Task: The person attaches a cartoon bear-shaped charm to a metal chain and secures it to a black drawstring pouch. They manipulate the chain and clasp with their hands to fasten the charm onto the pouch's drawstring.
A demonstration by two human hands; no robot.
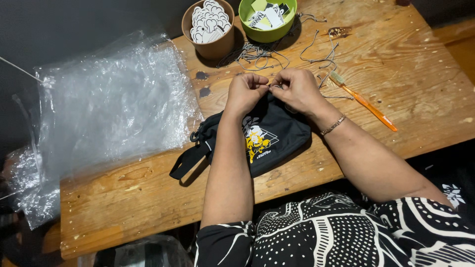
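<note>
Left hand and right hand: fingers pinched a small piece together at top edge of black pouch | bead chains lay loose above on tabletop | fastening seemed unfinished

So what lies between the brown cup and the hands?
In the head view, a tangle of ball chains lies on the table between the brown cup and both hands.
</note>
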